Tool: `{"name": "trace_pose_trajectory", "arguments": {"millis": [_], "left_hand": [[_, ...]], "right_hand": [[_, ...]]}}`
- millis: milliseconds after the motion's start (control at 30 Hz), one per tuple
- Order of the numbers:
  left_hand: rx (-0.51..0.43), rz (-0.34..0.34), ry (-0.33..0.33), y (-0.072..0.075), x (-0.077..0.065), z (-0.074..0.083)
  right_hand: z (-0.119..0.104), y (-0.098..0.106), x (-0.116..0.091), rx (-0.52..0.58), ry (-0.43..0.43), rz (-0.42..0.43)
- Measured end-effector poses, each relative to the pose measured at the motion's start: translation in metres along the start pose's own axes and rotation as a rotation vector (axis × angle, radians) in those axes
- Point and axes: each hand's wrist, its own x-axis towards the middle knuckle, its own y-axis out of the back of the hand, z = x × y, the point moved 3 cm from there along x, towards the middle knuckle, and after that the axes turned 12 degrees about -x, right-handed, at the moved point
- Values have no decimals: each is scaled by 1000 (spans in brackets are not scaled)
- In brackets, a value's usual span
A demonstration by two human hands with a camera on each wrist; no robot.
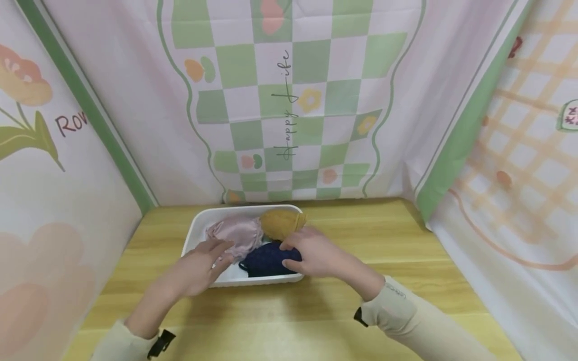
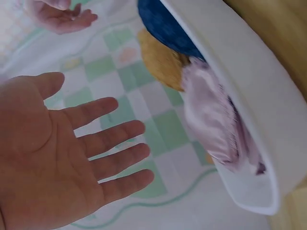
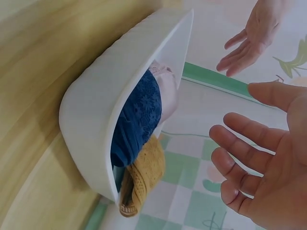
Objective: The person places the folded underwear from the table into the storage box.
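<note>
A white plastic bin (image 1: 253,281) holds three bundled cloth items. On its left side is a shiny pink satin piece (image 1: 239,233) with a ruffled edge. A mustard-yellow textured piece (image 1: 277,224) lies at the back right, its banded end reaching over the rim. At the front right sits a navy-blue patterned piece (image 1: 266,260) with a thin dark loop. My left hand (image 1: 198,265) hovers above the bin's left front, its fingers spread and nearly straight in the left wrist view. Over the right end my right hand (image 1: 318,253) hangs with loosely bent fingers, holding nothing.
The bin stands on a wood-grain table (image 1: 384,240) near its back edge. Behind it hangs a green-and-white checked cloth (image 1: 311,120). Printed cloth walls (image 1: 54,210) close in the left and right sides.
</note>
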Motion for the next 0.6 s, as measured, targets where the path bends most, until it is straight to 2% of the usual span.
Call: {"name": "trace_pose_trajectory", "arguments": {"millis": [200,400,600], "left_hand": [[-4,-27,-81,0,0,22],[13,-79,-130,1,1,35],[41,-49,-194,10,12,39]], "right_hand": [[2,6,-16,-9,-5,15],[13,10,-27,2,-32,34],[31,19,-32,-22,-81,67]]}}
